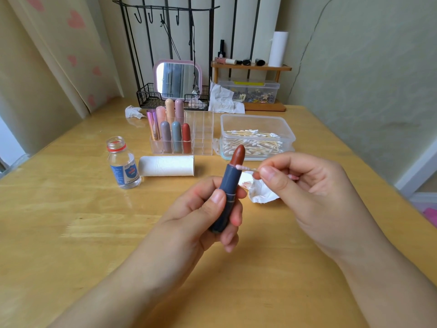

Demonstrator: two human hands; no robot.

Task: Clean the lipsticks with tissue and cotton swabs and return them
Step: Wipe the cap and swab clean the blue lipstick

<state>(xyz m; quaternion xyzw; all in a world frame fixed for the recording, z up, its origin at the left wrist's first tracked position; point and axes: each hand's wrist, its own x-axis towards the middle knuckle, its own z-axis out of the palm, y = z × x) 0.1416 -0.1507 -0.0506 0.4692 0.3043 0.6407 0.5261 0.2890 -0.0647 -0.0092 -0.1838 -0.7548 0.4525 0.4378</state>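
My left hand (208, 216) grips an uncapped dark blue lipstick (228, 188) upright over the table, its brown-red stick wound out. My right hand (305, 185) pinches a cotton swab (246, 168) between thumb and forefinger; the pink-stained tip touches the rim of the tube at the base of the stick. A crumpled, stained tissue (260, 191) lies on the table under my right hand. Behind stands a clear organizer (201, 136) holding several capped lipsticks (176, 136). An open plastic box of cotton swabs (256, 138) sits to its right.
An open small glass bottle (123, 162) and a tissue roll (166, 165) lying on its side are at the left centre. Further back are a pink mirror (178, 79), a wire basket (151, 97), used tissues (223, 100), and a wooden shelf (250, 66) with cosmetics.
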